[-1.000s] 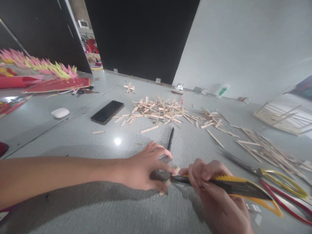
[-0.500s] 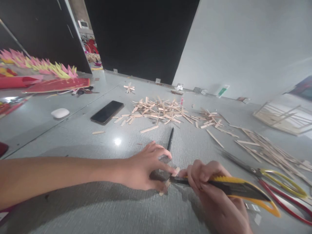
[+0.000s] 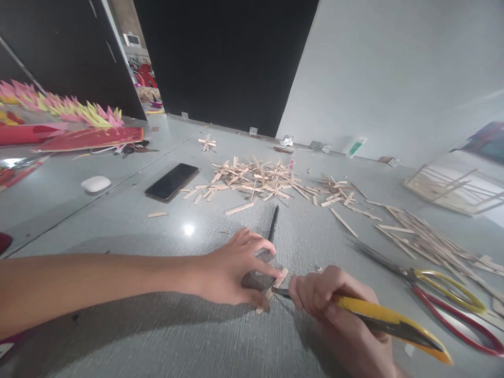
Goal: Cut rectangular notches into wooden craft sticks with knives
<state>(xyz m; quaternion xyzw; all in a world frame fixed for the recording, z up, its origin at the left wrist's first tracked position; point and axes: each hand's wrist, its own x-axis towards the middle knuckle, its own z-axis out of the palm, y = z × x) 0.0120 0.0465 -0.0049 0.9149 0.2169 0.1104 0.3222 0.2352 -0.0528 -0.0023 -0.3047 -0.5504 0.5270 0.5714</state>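
Observation:
My left hand [image 3: 232,270] reaches in from the left with its fingers bent. Its thumb and index fingertip pin a short flat wooden stick [image 3: 271,290] against the grey surface. In my right hand [image 3: 342,310] is a utility knife [image 3: 388,321] with a yellow and black handle, the fingers closed around it. The dark blade end touches or nearly touches the stick between my left thumb and index finger. Just beyond my left hand lies a black pen-like rod [image 3: 274,221]. Scissors [image 3: 411,275] with one yellow and one red handle loop rest to the right.
A pile of short wooden sticks [image 3: 255,178] lies ahead, with longer strips [image 3: 433,239] at the right. A phone [image 3: 172,182] and a white rounded case [image 3: 95,184] sit left. A stick frame [image 3: 452,189] stands far right. Pink and yellow paper pieces [image 3: 66,107] are far left.
The knife has turned in my right hand and its handle end sits slightly lower. A small wood chip now shows beyond the right hand. My left hand keeps its place on the stick.

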